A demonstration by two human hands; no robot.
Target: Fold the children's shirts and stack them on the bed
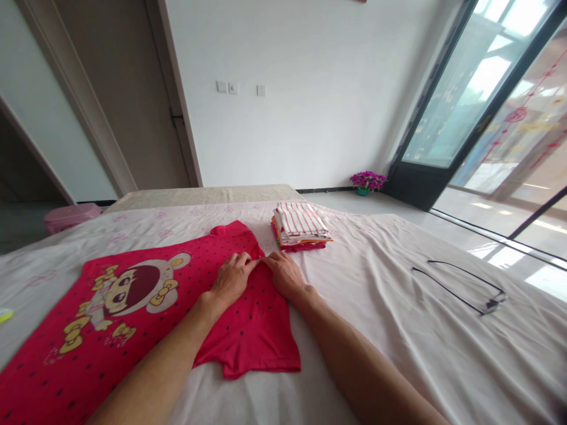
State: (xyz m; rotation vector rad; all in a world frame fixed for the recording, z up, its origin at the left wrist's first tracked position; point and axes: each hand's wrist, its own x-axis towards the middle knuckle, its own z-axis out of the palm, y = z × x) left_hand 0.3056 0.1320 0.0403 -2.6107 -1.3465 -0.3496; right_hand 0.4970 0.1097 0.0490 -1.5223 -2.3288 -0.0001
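Observation:
A red T-shirt (177, 307) with dark dots and a cartoon figure printed on its front lies spread on the bed, its hem toward the left. My left hand (233, 274) rests on the shirt near the collar end, thumb and fingers pinched together on the fabric. Close beside it, my right hand (286, 273) is pinching the shirt's right-hand edge, the fingertips of both hands almost meeting. One short sleeve (261, 354) lies on my side of the hands, and the other sleeve (233, 228) points away from me. The pinched cloth is partly hidden by my fingers.
Just beyond my right hand sits a stack of folded clothes (302, 221), a red-striped white one on top. Eyeglasses (481, 289) lie on the pale sheet (367, 283) at the right. A pink stool (71, 215) and purple flowers (368, 180) stand past the bed.

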